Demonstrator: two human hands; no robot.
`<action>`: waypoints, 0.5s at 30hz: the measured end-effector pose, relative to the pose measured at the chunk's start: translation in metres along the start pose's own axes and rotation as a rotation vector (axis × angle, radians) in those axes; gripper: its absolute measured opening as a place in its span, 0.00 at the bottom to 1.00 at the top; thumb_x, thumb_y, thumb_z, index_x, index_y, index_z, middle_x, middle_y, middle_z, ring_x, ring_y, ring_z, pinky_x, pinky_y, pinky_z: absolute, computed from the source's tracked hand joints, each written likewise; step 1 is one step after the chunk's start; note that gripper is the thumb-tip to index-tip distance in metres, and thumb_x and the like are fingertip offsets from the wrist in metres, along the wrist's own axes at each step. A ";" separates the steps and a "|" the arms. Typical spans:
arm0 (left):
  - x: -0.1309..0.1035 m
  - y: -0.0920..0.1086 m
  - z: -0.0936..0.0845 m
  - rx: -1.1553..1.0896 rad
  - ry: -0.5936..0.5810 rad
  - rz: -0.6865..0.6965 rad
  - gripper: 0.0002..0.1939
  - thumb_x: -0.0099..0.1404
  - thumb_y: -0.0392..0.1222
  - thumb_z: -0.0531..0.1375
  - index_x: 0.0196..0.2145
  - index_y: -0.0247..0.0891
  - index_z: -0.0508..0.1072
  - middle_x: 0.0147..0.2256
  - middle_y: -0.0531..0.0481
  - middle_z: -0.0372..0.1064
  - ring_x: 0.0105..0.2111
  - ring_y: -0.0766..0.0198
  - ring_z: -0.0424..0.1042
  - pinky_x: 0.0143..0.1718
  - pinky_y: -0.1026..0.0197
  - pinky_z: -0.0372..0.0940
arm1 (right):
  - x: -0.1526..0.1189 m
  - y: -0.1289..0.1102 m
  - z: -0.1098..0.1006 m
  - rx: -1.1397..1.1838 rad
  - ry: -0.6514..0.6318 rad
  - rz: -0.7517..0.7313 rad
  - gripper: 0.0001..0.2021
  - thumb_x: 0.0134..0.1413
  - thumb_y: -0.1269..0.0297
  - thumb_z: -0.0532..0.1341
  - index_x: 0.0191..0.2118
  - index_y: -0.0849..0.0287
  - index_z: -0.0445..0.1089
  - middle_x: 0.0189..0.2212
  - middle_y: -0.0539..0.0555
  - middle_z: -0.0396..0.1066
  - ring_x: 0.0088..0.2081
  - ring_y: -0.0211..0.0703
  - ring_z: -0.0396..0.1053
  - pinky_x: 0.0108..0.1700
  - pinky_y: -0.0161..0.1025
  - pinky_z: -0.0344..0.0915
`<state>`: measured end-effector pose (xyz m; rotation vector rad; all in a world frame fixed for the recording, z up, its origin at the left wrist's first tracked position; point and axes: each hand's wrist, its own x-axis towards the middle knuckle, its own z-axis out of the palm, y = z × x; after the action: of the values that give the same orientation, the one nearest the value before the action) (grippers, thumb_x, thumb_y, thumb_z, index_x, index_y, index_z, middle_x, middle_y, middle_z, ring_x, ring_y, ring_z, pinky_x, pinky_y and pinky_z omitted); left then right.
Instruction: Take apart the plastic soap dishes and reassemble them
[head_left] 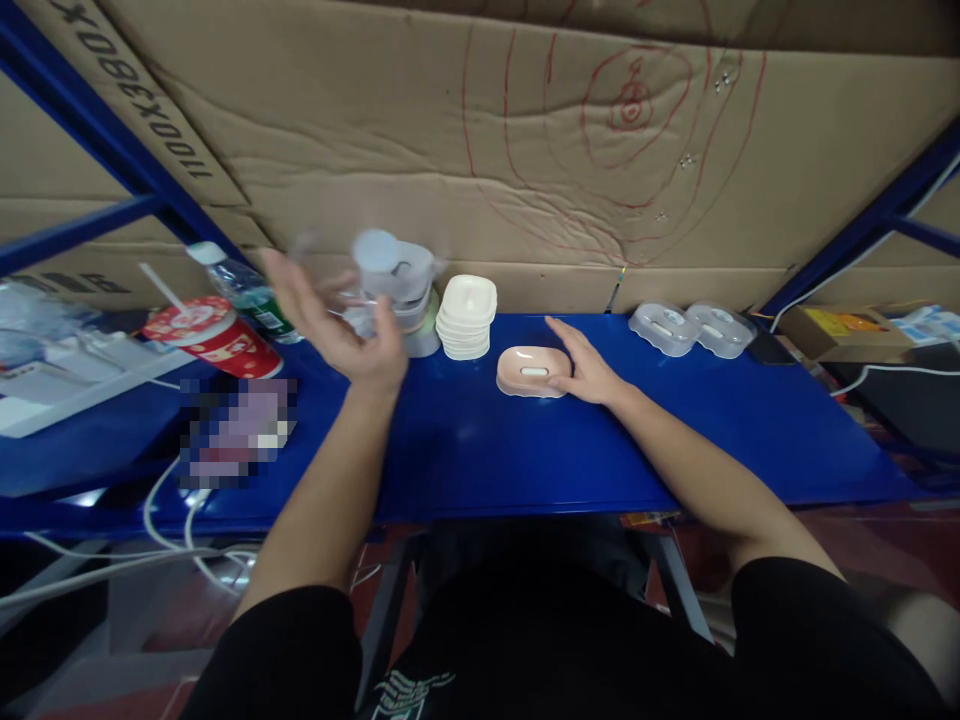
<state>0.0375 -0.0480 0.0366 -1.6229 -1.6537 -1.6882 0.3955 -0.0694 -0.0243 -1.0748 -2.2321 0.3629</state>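
Observation:
My left hand is raised at the left, fingers spread and palm up, beside stacked clear plastic containers. A blurred, see-through shape shows just above its fingers; whether the hand touches it, I cannot tell. My right hand rests on the table with fingers stretched out, its thumb at the right edge of a pink oval dish. A small white bar lies in the dish. Between the containers and the dish stands a stack of cream square dishes.
Two clear lids lie at the back right of the blue table. At the left are a red cup with a straw, a plastic bottle and a pixelated object. Cardboard stands behind; white cables hang at the left.

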 end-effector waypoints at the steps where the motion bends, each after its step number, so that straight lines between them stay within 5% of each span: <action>1: -0.014 0.005 0.005 -0.039 -0.101 0.052 0.48 0.65 0.48 0.61 0.77 0.37 0.46 0.78 0.28 0.43 0.79 0.36 0.41 0.68 0.31 0.64 | 0.000 -0.003 -0.002 0.049 0.059 0.006 0.63 0.53 0.13 0.49 0.82 0.50 0.36 0.78 0.67 0.54 0.77 0.73 0.53 0.76 0.72 0.52; 4: -0.057 0.018 0.020 -0.188 -0.332 0.299 0.36 0.69 0.51 0.62 0.72 0.45 0.61 0.70 0.34 0.63 0.70 0.36 0.66 0.62 0.34 0.72 | -0.001 -0.017 -0.001 0.233 0.170 0.067 0.61 0.54 0.13 0.36 0.82 0.50 0.29 0.77 0.67 0.55 0.71 0.68 0.66 0.70 0.65 0.64; 7: -0.084 0.027 0.029 -0.325 -0.374 0.513 0.25 0.76 0.47 0.59 0.68 0.46 0.67 0.66 0.38 0.69 0.66 0.43 0.72 0.60 0.41 0.76 | -0.005 -0.031 0.008 0.455 0.147 0.095 0.58 0.55 0.15 0.31 0.81 0.48 0.41 0.75 0.66 0.61 0.62 0.65 0.75 0.60 0.61 0.74; 11: -0.084 0.028 0.030 -0.291 -0.438 0.587 0.17 0.78 0.43 0.58 0.62 0.45 0.73 0.66 0.40 0.70 0.67 0.43 0.71 0.65 0.38 0.73 | -0.005 -0.039 0.015 0.759 0.000 0.110 0.63 0.48 0.12 0.27 0.74 0.51 0.60 0.61 0.66 0.77 0.46 0.59 0.83 0.45 0.55 0.79; 15: -0.074 0.025 0.028 -0.308 -0.537 0.629 0.09 0.79 0.41 0.57 0.48 0.47 0.78 0.65 0.47 0.73 0.61 0.50 0.77 0.61 0.42 0.76 | 0.000 -0.033 0.003 0.794 -0.026 0.198 0.59 0.52 0.11 0.37 0.68 0.54 0.68 0.53 0.65 0.81 0.46 0.59 0.83 0.44 0.53 0.79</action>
<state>0.0963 -0.0682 -0.0184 -2.5674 -0.8867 -1.2805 0.3738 -0.0903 -0.0112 -0.8333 -1.7248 1.2230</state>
